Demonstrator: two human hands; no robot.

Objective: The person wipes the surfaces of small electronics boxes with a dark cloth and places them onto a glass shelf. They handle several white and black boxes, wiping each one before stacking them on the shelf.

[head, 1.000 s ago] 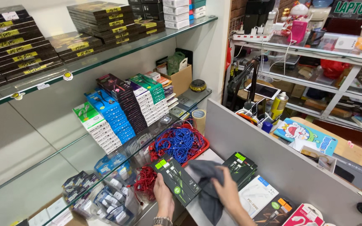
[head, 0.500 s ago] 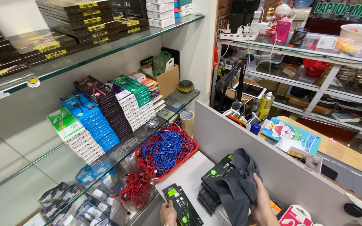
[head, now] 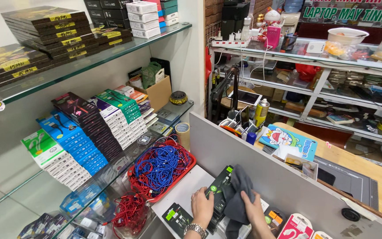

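My left hand (head: 202,207), with a metal watch on its wrist, grips a stack of flat black boxes with green corners (head: 221,190) on a white counter (head: 182,194). My right hand (head: 254,212) presses a dark grey cloth (head: 239,194) against the right side of that stack. Another black and green box (head: 177,217) lies flat on the counter to the left of my left hand.
A red tray of blue and red cables (head: 160,168) sits left of the counter, a roll of tape (head: 182,132) behind it. Glass shelves hold rows of small boxes (head: 85,132). A grey partition (head: 261,172) rises behind the stack. Pink packages (head: 296,228) lie at the right.
My left hand has moved from the flat box at the front up onto the stack. The cloth and my right hand stay on the stack. The view has tilted upward.
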